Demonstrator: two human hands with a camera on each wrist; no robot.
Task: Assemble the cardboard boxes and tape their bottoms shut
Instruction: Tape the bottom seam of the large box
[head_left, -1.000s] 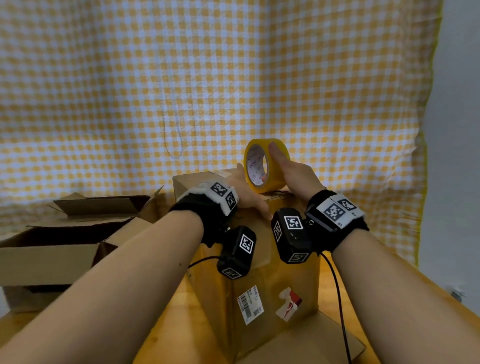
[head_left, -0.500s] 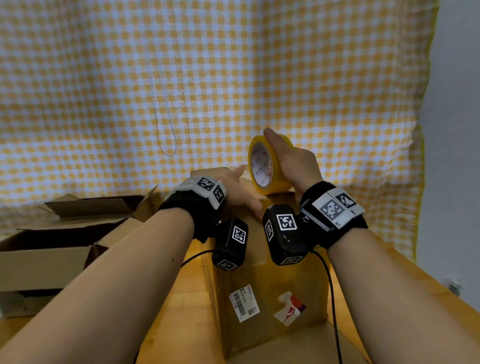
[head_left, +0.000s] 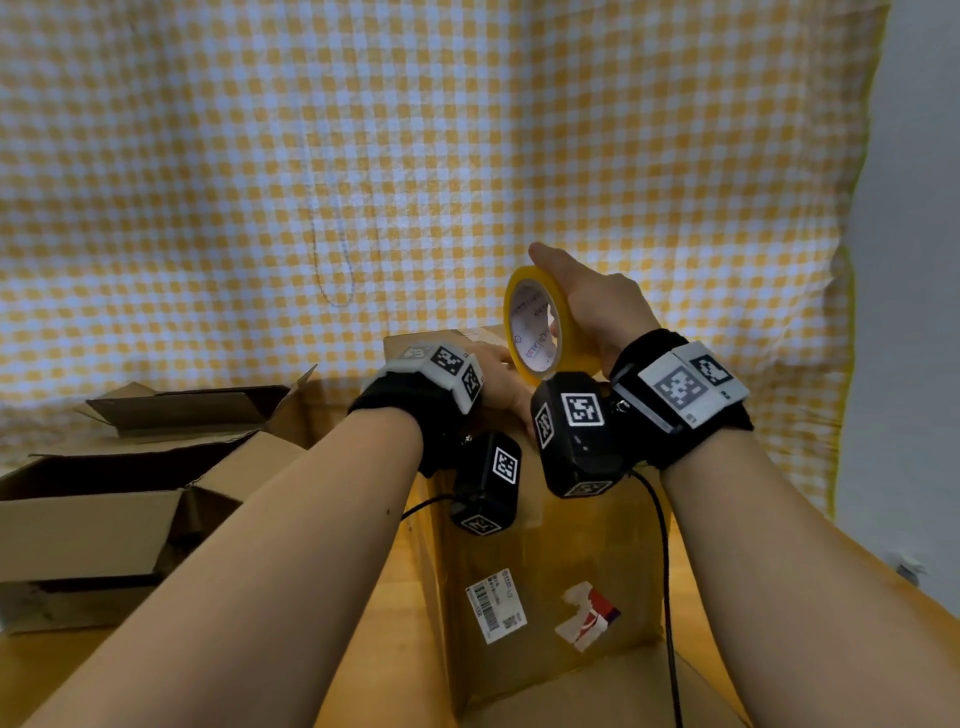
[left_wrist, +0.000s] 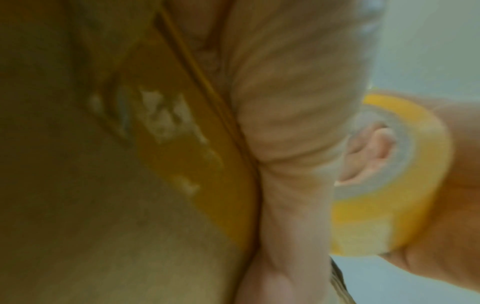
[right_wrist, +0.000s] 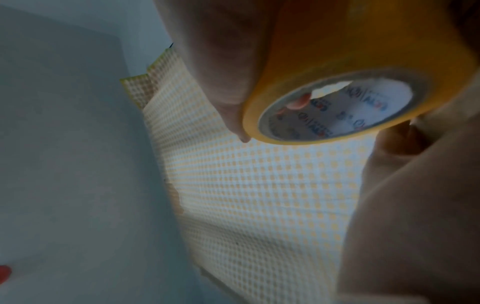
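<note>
A tall brown cardboard box (head_left: 550, 571) stands on a wooden tabletop (head_left: 400, 587), its taped-up end facing upward. The left hand (head_left: 498, 376) lies flat on the top of the box, fingers straight, pressing it down. The right hand (head_left: 597, 306) grips a yellow roll of packing tape (head_left: 540, 325), fingers curled round the rim and a fingertip inside the core, holding it on edge just above the box top beside the left hand.

Likely risks: if the roll is pulled away sharply, the strip could lift off the cardboard or twist and stick to itself; if the left hand eases up, the flaps may spring open, or the tall box may tip.

The top seam and flaps are hidden behind the hands and wrist cameras. Whether a strip runs from roll to box cannot be told. The left wrist view is blurred. A second, open brown cardboard box (head_left: 104, 499) lies at left, partly cut off.
</note>
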